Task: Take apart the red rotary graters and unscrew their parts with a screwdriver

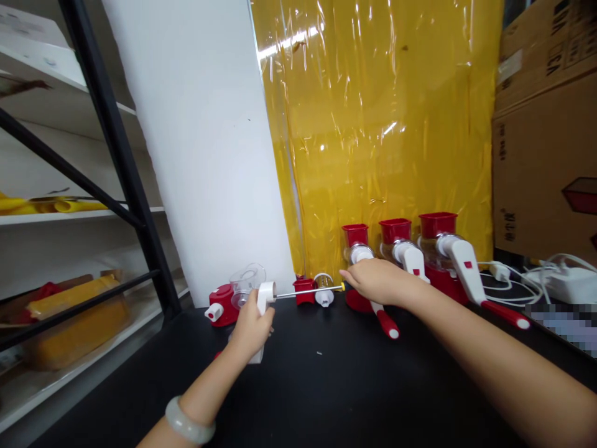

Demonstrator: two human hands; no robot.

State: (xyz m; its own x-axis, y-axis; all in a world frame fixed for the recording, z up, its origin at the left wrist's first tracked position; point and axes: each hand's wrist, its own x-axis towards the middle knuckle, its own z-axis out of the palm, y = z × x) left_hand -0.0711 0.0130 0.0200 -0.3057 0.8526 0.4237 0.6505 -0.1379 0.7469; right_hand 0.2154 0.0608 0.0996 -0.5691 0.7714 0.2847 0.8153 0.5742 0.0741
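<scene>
My left hand (pixel 252 328) is closed around a white crank handle (pixel 267 290) from a rotary grater, its round end turned to the right. A screwdriver (pixel 310 290) with a long metal shaft and a yellow collar is gripped in my right hand (pixel 377 280), which hides most of its grip. The shaft lies nearly level, and its tip meets or enters the round end of the crank handle; I cannot tell how deep. Behind my left hand stand a red grater base (pixel 222 303) and a clear housing (pixel 248 278). A red hopper part (pixel 305 291) and a grating drum (pixel 323 283) sit beyond the shaft.
Three red-and-white rotary graters (pixel 357 235) (pixel 395 231) (pixel 437 225) line the back right of the black table (pixel 303 398). White cables (pixel 508 292) and a large cardboard box (pixel 543 143) are farther right. A black-framed shelf (pixel 112 140) stands left. A small white piece (pixel 319 353) lies in front.
</scene>
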